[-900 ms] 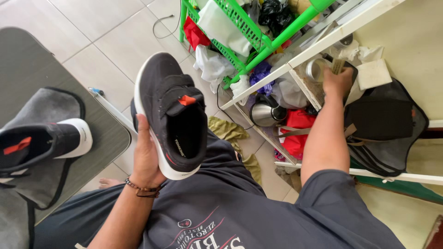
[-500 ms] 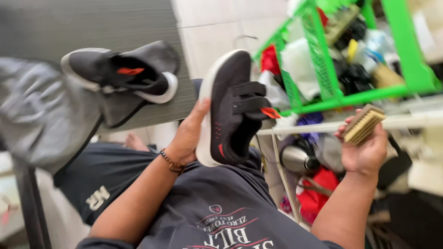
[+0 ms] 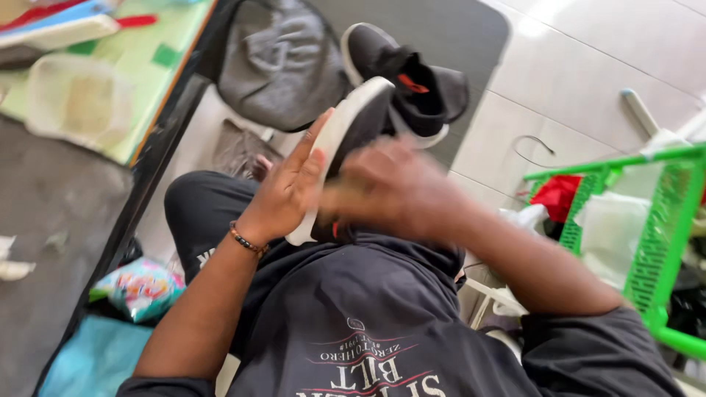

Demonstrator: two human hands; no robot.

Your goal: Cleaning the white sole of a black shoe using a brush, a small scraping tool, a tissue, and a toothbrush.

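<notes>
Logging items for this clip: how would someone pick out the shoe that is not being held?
Find the grey mat on the tiled floor at top centre. The shoe lies on it beside a crumpled grey cloth. It is black with an orange mark, and no hand touches it.

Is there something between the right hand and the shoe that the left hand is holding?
Nothing visible stands between them. The left hand holds the dark shoe by its white sole, and the right hand, blurred, is right against the shoe. Whether it holds anything cannot be told. The second shoe lies apart, behind.
</notes>
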